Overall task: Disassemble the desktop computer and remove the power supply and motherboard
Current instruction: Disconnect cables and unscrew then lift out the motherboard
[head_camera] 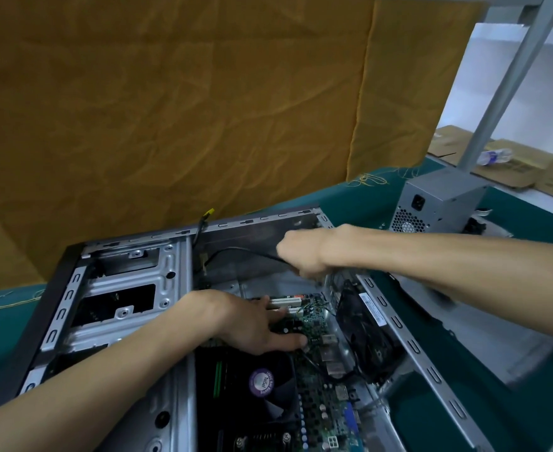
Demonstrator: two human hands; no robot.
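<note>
The open computer case (128, 301) lies on its side on the green table. Inside it sits the green motherboard (320, 406) with a black CPU fan (262, 386) bearing a purple label. My left hand (255, 324) rests flat on the motherboard above the fan, fingers straight. My right hand (304, 252) is curled round a black cable (236, 251) that runs from the case's back wall. The grey power supply (438, 203) stands outside the case on the table at the back right. A black rear fan (363, 327) sits at the case's right side.
A mustard cloth (170, 109) hangs behind the table. A grey metal post (509, 83) rises at the back right, with cardboard boxes (509, 171) and a plastic bottle (495, 156) behind it. Green table surface (483, 363) lies right of the case.
</note>
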